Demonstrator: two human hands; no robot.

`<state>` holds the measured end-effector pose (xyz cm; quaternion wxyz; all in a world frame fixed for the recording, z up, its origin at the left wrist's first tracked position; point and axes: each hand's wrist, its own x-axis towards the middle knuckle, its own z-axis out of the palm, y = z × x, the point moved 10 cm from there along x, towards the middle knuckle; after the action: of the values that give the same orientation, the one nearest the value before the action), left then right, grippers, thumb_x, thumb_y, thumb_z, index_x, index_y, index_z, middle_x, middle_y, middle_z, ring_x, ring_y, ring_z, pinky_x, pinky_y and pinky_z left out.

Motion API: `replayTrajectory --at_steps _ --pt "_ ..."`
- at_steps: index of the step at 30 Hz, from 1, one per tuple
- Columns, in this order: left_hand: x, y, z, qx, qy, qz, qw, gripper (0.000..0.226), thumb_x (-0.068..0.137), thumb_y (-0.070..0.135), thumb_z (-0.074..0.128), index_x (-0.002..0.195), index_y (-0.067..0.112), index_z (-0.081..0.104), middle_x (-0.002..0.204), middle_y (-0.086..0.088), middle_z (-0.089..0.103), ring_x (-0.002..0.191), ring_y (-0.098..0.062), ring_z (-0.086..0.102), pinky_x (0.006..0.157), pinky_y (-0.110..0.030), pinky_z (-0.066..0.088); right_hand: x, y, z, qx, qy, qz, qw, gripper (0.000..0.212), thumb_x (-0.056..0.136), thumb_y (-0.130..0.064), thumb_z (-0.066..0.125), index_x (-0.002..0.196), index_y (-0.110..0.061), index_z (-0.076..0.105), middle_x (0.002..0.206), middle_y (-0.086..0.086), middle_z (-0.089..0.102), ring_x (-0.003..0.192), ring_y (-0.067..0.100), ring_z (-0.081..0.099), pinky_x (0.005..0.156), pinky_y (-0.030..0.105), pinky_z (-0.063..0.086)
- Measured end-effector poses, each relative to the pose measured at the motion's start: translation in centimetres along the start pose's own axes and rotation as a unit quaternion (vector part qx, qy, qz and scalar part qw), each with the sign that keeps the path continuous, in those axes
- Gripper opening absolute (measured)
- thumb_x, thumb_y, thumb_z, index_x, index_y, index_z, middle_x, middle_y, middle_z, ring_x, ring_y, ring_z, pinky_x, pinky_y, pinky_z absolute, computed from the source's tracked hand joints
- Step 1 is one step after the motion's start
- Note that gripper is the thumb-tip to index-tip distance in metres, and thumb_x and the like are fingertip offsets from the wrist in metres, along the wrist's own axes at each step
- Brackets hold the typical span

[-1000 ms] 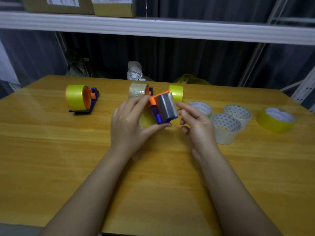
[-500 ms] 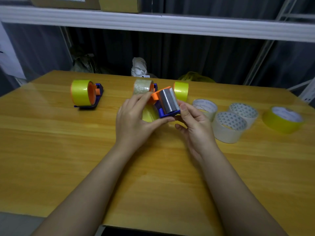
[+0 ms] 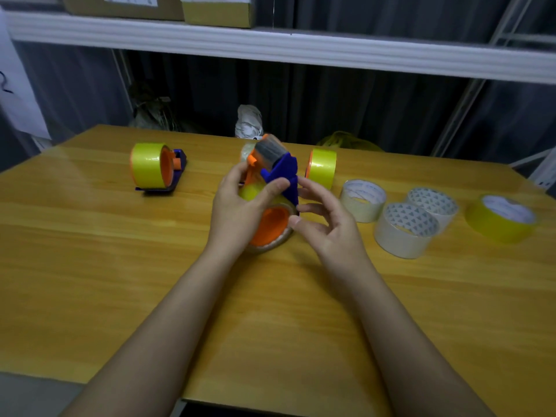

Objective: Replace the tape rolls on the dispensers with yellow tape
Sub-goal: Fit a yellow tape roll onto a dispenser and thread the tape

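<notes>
Over the wooden table, the left hand grips a blue-and-orange tape dispenser tilted on end, thumb pressed to its blue frame. The right hand sits at its three o'clock, fingers loosely spread, fingertips touching the frame. A loose yellow tape roll lies farther toward three. At ten o'clock stands a dispenser loaded with yellow tape.
</notes>
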<state>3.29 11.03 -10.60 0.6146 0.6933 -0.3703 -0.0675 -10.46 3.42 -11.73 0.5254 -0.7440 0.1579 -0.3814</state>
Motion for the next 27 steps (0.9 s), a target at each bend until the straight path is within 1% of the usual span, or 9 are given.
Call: replayTrajectory --at_steps 3,5,8,10,14,16,19,23,27 --pt "-0.1 0.2 0.3 -0.023 -0.033 -0.013 0.999 0.043 0.079 0.049 0.062 0.118 0.034 0.05 0.105 0.027 0.051 0.094 0.015 0.047 0.07 0.002 0.034 0.0 0.9 0.6 -0.067 -0.025 0.019 0.997 0.078 0.08 -0.031 0.075 0.144 -0.043 0.031 0.146 -0.011 0.036 0.128 0.002 0.04 0.1 0.021 0.042" --pt "-0.3 0.4 1.0 -0.059 -0.063 -0.025 0.996 0.035 0.08 0.05 0.058 0.111 0.036 0.052 0.097 0.029 0.052 0.086 0.021 0.048 0.068 0.002 0.037 0.1 1.6 0.6 -0.092 -0.029 0.037 0.995 0.099 0.07 -0.047 0.079 0.146 -0.048 0.016 0.151 -0.014 0.025 0.137 0.006 0.03 0.11 0.033 0.036" --pt "-0.5 0.2 1.8 -0.12 -0.074 -0.036 0.989 0.024 0.086 0.04 0.06 0.109 0.032 0.06 0.1 0.023 0.06 0.088 0.02 0.055 0.073 -0.002 0.041 0.4 2.7 0.4 -0.104 -0.022 0.057 0.993 0.123 0.057 -0.055 0.083 0.148 -0.048 0.002 0.152 -0.012 0.018 0.14 0.009 0.026 0.112 0.042 0.035" --pt "-0.9 -0.1 2.2 -0.133 -0.086 -0.047 0.986 0.027 0.088 0.035 0.061 0.114 0.028 0.062 0.11 0.015 0.063 0.1 0.01 0.057 0.083 -0.012 0.045 0.5 3.3 0.1 -0.097 -0.014 0.059 0.993 0.129 0.05 -0.057 0.085 0.148 -0.049 0.0 0.153 -0.01 0.019 0.14 0.013 0.029 0.11 0.045 0.038" --pt "-1.2 -0.1 2.3 -0.153 -0.097 -0.054 0.982 0.024 0.09 0.028 0.06 0.114 0.028 0.062 0.111 0.011 0.064 0.097 0.005 0.061 0.083 -0.02 0.052 0.5 3.6 0.0 -0.058 -0.023 0.062 0.996 0.124 0.052 -0.051 0.087 0.146 -0.05 0.007 0.145 -0.01 0.037 0.131 0.012 0.044 0.104 0.045 0.045" --pt "-1.1 -0.3 2.2 -0.182 -0.098 -0.069 0.976 0.025 0.091 0.022 0.058 0.115 0.019 0.064 0.111 -0.001 0.067 0.097 -0.008 0.066 0.081 -0.027 0.055 0.5 3.2 0.0 -0.036 -0.024 0.054 0.998 0.115 0.058 -0.039 0.088 0.145 -0.049 0.014 0.134 -0.014 0.048 0.124 0.008 0.05 0.102 0.04 0.047" --pt "-1.0 -0.8 1.9 -0.199 -0.104 -0.084 0.971 0.025 0.094 0.021 0.054 0.115 0.012 0.065 0.109 -0.008 0.069 0.097 -0.018 0.067 0.072 -0.028 0.057 0.3 2.6 -0.3 -0.038 0.0 0.047 0.998 0.112 0.062 -0.028 0.087 0.146 -0.043 0.015 0.127 -0.017 0.048 0.12 0.007 0.052 0.097 0.028 0.049" --pt "-0.4 -1.3 0.6 -0.214 -0.075 -0.088 0.97 0.029 0.099 0.026 0.044 0.104 0.012 0.069 0.099 -0.006 0.071 0.091 -0.013 0.068 0.066 -0.025 0.054 0.4 1.5 0.1 -0.018 0.011 0.063 0.998 0.109 0.067 -0.022 0.086 0.149 -0.038 0.015 0.125 -0.016 0.046 0.115 0.005 0.054 0.089 0.024 0.053" --pt "0.1 -0.6 -1.5 -0.179 -0.03 -0.031 0.983 0.031 0.102 0.026 0.037 0.101 0.019 0.068 0.098 0.001 0.07 0.093 -0.009 0.066 0.08 -0.024 0.052 1.5 1.0 1.9 0.016 0.019 0.091 0.996 0.093 0.072 -0.025 0.079 0.148 -0.033 0.025 0.122 -0.008 0.052 0.108 0.008 0.058 0.079 0.017 0.054"
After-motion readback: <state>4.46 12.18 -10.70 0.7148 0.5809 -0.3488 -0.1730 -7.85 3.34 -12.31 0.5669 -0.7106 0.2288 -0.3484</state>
